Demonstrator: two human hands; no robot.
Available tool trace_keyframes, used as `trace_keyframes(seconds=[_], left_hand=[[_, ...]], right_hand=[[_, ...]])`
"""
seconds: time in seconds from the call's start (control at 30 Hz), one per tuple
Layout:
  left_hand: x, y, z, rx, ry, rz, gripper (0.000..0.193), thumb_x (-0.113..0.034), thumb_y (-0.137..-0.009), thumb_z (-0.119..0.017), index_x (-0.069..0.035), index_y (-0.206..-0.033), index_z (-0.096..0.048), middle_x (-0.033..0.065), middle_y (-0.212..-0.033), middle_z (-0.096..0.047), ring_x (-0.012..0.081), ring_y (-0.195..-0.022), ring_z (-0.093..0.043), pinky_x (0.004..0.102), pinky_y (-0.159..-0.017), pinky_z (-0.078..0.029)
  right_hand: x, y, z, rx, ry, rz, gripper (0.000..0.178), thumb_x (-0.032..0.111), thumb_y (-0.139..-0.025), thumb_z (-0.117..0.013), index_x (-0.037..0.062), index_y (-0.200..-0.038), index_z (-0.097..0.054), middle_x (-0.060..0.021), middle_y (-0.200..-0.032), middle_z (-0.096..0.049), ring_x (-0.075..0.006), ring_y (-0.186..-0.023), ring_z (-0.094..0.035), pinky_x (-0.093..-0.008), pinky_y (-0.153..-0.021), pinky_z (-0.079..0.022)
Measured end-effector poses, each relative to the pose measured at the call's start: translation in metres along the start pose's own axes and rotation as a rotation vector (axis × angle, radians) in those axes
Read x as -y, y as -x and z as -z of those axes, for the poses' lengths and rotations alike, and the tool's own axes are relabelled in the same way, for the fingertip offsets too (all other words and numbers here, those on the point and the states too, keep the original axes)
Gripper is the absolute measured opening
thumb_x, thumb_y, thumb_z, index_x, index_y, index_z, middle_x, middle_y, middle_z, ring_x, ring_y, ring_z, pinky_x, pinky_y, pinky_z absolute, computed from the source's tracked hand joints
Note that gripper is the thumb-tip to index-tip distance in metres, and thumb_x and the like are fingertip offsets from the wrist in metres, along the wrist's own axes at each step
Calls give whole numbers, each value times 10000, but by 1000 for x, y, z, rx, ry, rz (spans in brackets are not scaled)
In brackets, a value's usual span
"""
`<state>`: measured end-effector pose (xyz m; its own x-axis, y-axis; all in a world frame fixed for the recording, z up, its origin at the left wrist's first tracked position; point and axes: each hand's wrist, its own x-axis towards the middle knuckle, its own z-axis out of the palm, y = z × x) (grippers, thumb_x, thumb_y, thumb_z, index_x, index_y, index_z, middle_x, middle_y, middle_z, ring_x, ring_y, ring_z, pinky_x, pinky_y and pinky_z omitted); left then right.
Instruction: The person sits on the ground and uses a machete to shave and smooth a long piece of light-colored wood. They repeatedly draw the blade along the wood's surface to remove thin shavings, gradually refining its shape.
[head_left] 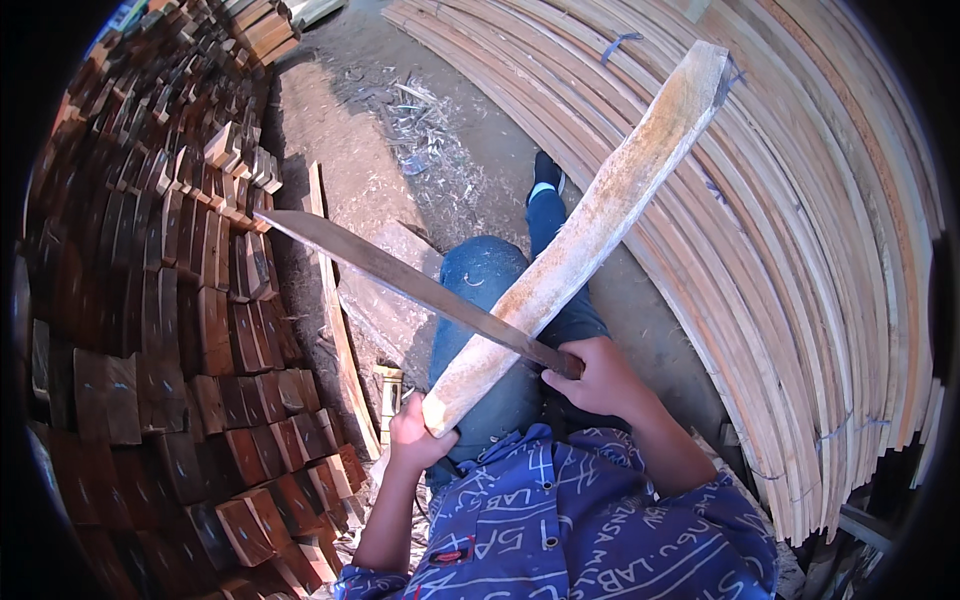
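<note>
My left hand (414, 438) grips the near end of a long, pale, rough-hewn piece of wood (605, 205), which slants up and away to the right across my lap. In my closed right hand (602, 378) is the handle of a machete (385, 272). Its long dark blade points far left and crosses over the wood near my right hand; whether the edge touches the wood, I cannot tell. The machete's handle is mostly hidden by my fingers. Beneath both lies my bent knee (480, 265) in blue jeans.
Stacked dark wooden blocks (130, 400) rise close on my left. Bundles of long pale strips (780, 270) curve along my right. A thin wooden slat (335, 320) lies on the ground left of my knee, and wood shavings (430, 140) litter the ground ahead.
</note>
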<state>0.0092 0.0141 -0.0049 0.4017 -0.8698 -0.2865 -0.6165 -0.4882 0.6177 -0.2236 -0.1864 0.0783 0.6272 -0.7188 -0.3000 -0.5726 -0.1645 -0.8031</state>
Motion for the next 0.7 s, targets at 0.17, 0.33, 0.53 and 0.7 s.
trace_keyframes(seconds=[0.17, 0.33, 0.53, 0.7], left_hand=[[-6, -2, 0, -21, -3, -43, 501, -282, -582, -777, -45, -951, -536, 206, -814, -663, 392, -787, -672, 464, -715, -547], [-12, -1, 2, -63, -112, -40, 514, -315, -567, -795, -44, -921, -540, 183, -787, -656, 376, -737, -671, 450, -685, -552], [-17, 0, 13, -93, -237, -95, 547, -363, -539, -816, -41, -891, -548, 168, -783, -649, 359, -671, -660, 442, -649, -553], [-23, -2, 17, -50, -165, -49, 541, -318, -535, -779, -11, -920, -555, 212, -802, -655, 397, -739, -662, 458, -711, -549]], right_hand=[[-10, 14, 22, 149, -764, -264, 208, 194, -940, -641, 19, -843, -582, -3, -593, -492, -127, -455, -483, -300, -447, -410], [-9, 14, 45, 168, -1165, -383, 167, 139, -941, -646, 6, -922, -547, -53, -642, -528, -153, -465, -517, -312, -444, -454], [-50, 25, 26, -36, -870, -406, 160, 128, -918, -680, 20, -909, -563, -44, -653, -556, -139, -484, -548, -310, -468, -479], [-75, 39, 26, -320, -728, -371, 180, 129, -904, -700, 42, -809, -575, -23, -592, -545, -106, -443, -513, -254, -426, -437]])
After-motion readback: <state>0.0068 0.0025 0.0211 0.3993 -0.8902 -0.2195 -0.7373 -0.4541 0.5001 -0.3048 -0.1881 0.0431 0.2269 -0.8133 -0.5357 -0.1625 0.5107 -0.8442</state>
